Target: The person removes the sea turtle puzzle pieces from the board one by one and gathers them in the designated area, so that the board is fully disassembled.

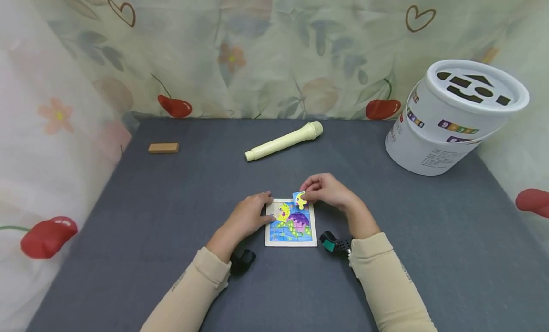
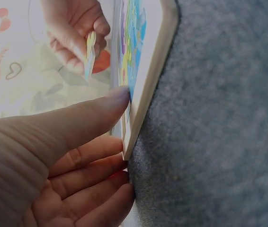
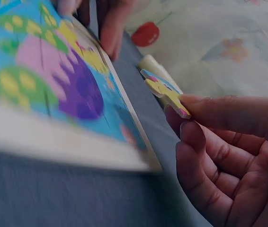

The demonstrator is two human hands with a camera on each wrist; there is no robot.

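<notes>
A small jigsaw puzzle board [image 1: 291, 244] with a pale wooden frame lies flat, showing a yellow and purple sea-animal picture on blue. Pale wood shows at its top left inside the frame. My left hand [image 1: 249, 215] rests at the board's left side, thumb on the frame and fingers by the top left corner. In the left wrist view the thumb [image 2: 84, 116] reaches over the rim, with the fingers beside the edge. Between thumb and fingers, my right hand [image 1: 331, 191] pinches a blue and yellow puzzle piece [image 3: 165, 92], tilted and raised above the board's top edge.
A cream toy microphone [image 1: 283, 141] lies behind the board. A small wooden block [image 1: 163, 148] is at the far left. At the back right stands a white bucket [image 1: 450, 127] with shaped holes in its lid. Patterned curtains [image 1: 257, 51] border the dark tabletop [image 1: 193, 170].
</notes>
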